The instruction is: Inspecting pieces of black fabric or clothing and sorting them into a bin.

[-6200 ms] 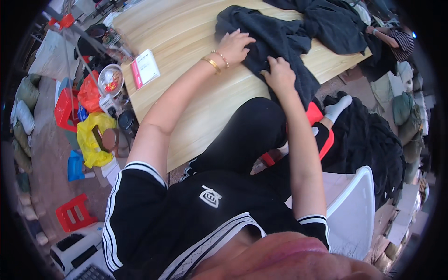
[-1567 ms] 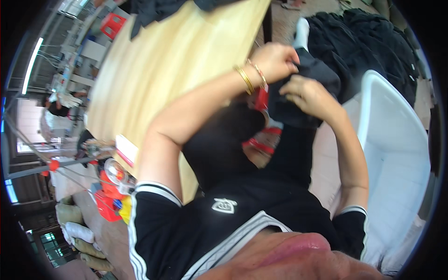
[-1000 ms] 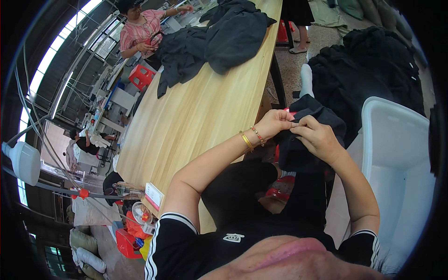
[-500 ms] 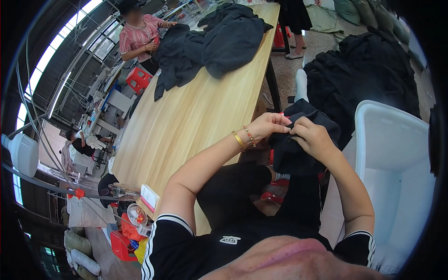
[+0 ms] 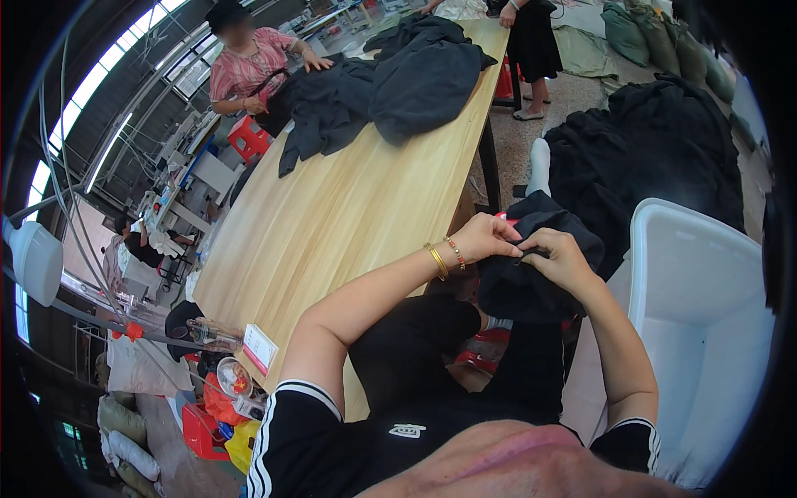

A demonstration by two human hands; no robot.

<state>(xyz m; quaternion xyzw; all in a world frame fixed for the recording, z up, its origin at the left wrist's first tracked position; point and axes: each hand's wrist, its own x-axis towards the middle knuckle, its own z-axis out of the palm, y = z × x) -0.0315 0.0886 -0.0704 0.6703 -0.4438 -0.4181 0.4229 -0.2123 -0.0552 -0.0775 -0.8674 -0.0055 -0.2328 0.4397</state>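
Observation:
Over my lap hangs a piece of dark cloth (image 5: 535, 282), bunched and draped in folds. My left hand (image 5: 488, 239), with bracelets at the wrist, pinches its upper part between thumb and fingers. Close against those fingertips, my right hand (image 5: 558, 256) pinches the same cloth from the other side. Whether anything small sits between the fingertips is too hard to make out.
A long wooden table (image 5: 332, 216) stands to my left, with dark garments (image 5: 423, 83) heaped on its far end. Beside it a person in a pink top (image 5: 257, 66) handles them. On my right are a white plastic bin (image 5: 697, 299) and a dark fabric pile (image 5: 647, 158).
Both hands stay pinched on the cloth, with my fingertips slightly closer together. The far person's hand now lies spread on the heaped garments. The whole view has shifted a little.

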